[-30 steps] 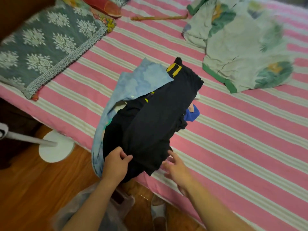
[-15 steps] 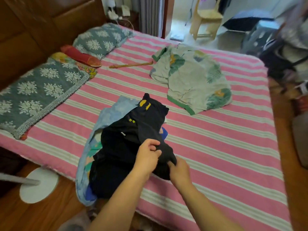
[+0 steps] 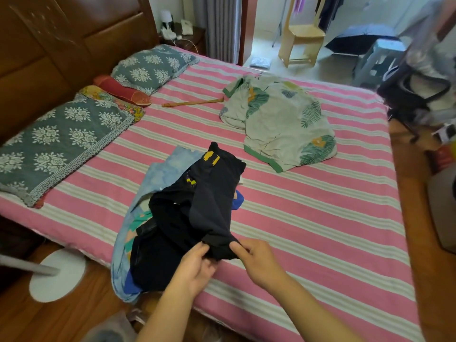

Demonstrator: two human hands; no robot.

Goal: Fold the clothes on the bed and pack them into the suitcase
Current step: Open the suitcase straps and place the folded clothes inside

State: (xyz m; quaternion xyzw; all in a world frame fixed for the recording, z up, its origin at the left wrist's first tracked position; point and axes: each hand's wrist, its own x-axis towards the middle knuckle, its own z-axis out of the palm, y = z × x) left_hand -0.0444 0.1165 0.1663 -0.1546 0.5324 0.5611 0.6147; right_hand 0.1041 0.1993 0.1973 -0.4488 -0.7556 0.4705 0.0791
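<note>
Both hands have slid to the black top's (image 3: 209, 206) near hem, left hand (image 3: 195, 265) and right hand (image 3: 256, 260) pinching it, and lifting now could drag the blue shirt (image 3: 170, 169) underneath off the bed (image 3: 320, 230).

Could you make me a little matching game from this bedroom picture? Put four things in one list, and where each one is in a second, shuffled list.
Things:
1. black garment
2. leaf-print cloth
3. wooden stick
4. red bolster

Places:
A. lies between the pillows near the headboard
B. pinched at its near end by the left hand and the right hand
C. lies crumpled on the far side of the bed
D. lies on the stripes just left of the leaf-print cloth

Pairs: 1-B, 2-C, 3-D, 4-A
</note>
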